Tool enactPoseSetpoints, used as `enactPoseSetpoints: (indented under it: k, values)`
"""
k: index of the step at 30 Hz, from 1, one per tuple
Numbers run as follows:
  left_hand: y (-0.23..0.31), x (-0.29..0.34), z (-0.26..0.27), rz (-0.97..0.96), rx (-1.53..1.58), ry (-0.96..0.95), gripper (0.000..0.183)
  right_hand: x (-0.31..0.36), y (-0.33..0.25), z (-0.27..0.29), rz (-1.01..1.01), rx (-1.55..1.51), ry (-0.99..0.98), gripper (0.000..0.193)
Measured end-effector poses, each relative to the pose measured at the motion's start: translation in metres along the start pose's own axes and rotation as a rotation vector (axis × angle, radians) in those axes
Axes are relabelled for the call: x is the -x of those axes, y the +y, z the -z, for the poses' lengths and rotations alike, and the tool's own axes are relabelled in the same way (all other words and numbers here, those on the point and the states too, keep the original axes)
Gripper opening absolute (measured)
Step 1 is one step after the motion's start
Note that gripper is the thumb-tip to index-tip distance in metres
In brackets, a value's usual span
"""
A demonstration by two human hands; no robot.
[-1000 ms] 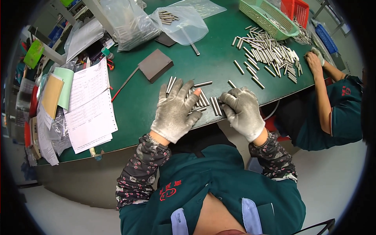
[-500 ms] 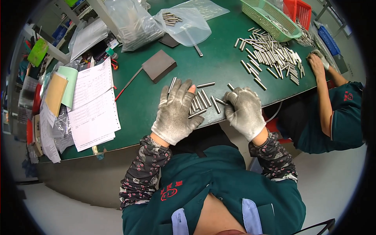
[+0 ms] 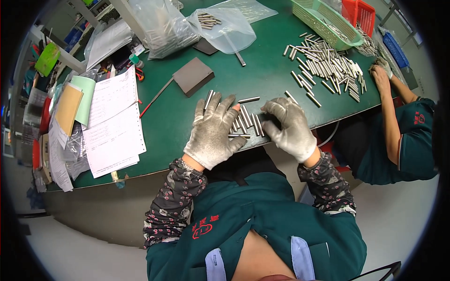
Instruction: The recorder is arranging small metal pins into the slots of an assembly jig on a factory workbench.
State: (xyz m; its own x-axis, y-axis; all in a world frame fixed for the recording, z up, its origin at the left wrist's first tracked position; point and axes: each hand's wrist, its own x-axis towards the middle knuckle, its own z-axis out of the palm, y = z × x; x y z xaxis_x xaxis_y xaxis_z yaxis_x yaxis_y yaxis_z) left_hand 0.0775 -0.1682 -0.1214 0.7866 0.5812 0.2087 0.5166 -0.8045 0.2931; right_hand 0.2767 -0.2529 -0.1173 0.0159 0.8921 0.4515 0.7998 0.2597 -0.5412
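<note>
My left hand [image 3: 211, 133], in a grey-white work glove, lies flat on the green table [image 3: 164, 145] with its fingers spread. It partly covers a small group of steel pins [image 3: 245, 118] lying side by side. One pin [image 3: 248, 99] lies crosswise beyond the group, and another [image 3: 239, 136] crosses its near end. On the group's right is my gloved right hand [image 3: 293, 131], thumb and forefinger apart around a gap, its thumb tip close to the rightmost pin. No pin shows in that gap. A loose pin [image 3: 291, 97] lies just past the right fingers.
A dark grey block [image 3: 193, 76] sits beyond my left hand. Printed sheets [image 3: 115, 140] cover the left side. Bagged pins [image 3: 164, 35] stand at the back. A large pin pile [image 3: 328, 68] and green basket [image 3: 323, 28] lie right, near a co-worker's hand [image 3: 380, 77].
My right hand has opened between thumb and forefinger. The pin by its thumb now stands alongside the others in the group. My left hand has stayed nearly still.
</note>
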Motion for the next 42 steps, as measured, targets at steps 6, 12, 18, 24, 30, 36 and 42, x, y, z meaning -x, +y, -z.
enactPoseSetpoints:
  k: [6,12,18,24,30,36,42]
  values:
    - [0.001,-0.003,0.004,-0.011,-0.049,-0.058,0.071,0.0,-0.009,0.004,0.017,0.157,-0.2,0.048]
    - [-0.002,-0.001,0.003,-0.075,0.004,-0.008,0.07,-0.004,-0.003,-0.001,0.021,0.087,-0.194,0.052]
    - [-0.003,0.004,0.006,0.023,-0.005,-0.011,0.068,-0.016,-0.011,0.0,0.052,0.153,-0.215,0.064]
    - [-0.007,0.005,0.004,-0.041,0.006,-0.012,0.06,-0.022,-0.007,0.003,0.048,0.157,-0.388,0.061]
    - [-0.005,0.003,0.007,-0.028,0.043,0.008,0.055,-0.021,-0.006,0.001,0.063,0.155,-0.33,0.052]
    - [-0.009,0.003,0.002,-0.079,0.074,0.084,0.053,-0.02,-0.006,-0.001,0.082,0.152,-0.306,0.05]
    - [-0.007,0.002,0.007,-0.09,0.104,0.069,0.045,-0.018,0.002,0.002,0.062,0.114,-0.332,0.054]
